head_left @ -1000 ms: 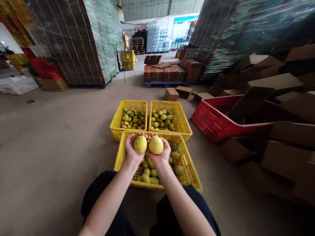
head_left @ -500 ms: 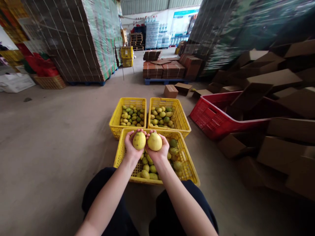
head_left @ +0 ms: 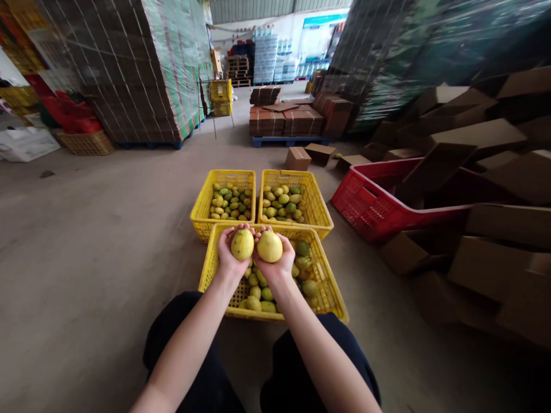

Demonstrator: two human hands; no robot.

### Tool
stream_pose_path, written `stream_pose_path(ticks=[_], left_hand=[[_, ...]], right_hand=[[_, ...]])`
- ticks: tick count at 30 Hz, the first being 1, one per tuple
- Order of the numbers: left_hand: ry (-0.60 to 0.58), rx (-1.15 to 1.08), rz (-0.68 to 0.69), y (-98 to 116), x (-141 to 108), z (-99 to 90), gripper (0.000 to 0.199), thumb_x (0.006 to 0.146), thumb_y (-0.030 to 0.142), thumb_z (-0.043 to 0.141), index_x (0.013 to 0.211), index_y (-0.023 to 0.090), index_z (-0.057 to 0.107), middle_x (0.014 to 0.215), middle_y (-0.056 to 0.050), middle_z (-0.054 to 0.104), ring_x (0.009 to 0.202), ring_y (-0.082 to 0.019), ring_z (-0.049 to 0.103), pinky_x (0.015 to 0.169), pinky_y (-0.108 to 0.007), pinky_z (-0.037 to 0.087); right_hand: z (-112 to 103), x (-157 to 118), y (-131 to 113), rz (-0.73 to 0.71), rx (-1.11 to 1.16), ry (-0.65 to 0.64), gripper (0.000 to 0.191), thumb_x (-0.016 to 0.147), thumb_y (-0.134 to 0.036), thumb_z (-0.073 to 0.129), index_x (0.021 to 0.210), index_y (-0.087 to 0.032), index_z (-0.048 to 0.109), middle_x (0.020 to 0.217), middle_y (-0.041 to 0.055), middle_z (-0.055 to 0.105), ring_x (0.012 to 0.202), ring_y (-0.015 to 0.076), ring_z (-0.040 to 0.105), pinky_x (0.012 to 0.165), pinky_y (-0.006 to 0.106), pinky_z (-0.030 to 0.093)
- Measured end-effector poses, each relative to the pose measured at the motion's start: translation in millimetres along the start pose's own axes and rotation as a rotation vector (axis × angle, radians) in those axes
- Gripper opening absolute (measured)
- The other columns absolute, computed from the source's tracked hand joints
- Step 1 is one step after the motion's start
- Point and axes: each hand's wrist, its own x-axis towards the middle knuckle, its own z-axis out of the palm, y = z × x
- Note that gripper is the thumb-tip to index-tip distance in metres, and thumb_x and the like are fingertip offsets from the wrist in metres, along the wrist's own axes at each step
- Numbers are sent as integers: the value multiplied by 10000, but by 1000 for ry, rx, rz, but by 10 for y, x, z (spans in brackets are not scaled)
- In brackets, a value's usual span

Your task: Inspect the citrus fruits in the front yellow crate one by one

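Palm up, my left hand (head_left: pixel 230 259) is cupped around a smooth, oval yellow fruit (head_left: pixel 242 245) with a few dark specks. My right hand (head_left: pixel 282 262) holds a similar, paler yellow fruit (head_left: pixel 270 246). Both hands are side by side, fingertips pointing away from me, above the near yellow crate (head_left: pixel 329 281). In that crate lie several green and yellow fruits (head_left: pixel 267 294), partly covered by my hands and forearms. I cannot tell the exact kind of fruit.
Beyond the near crate stand a left yellow crate (head_left: pixel 201 213) and a right yellow crate (head_left: pixel 321 213), both holding similar fruit. To the right, a red crate (head_left: pixel 357 206) sits among loose cardboard boxes (head_left: pixel 491 269). A blue pallet (head_left: pixel 293 141) carries flattened cartons farther back.
Almost nothing differs. The whole view has shifted very slightly; both hands still hold the same fruits in the same place over the near crate.
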Motion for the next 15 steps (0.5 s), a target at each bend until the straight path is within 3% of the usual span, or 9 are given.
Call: stream_pose_path(ticks=[8,15], left_hand=[[-11,-10,0,14,18,-22,201,760,182,444,679,163,627,688,-23,660,622,-144,631,642,-265,504],[-8,-86,-28,12,38,-50,178,760,209,460,778,150,627,748,-40,664,697,-151,649,702,-275,517]], right_hand=[[-15,1,1,8,-5,-26,183,674,-197,512,833,-175,600,729,25,677,621,147,627,572,259,554],[18,-9,4,-7,-19,50,228,730,-209,458,894,-157,607,753,48,680,649,168,636,565,277,560]])
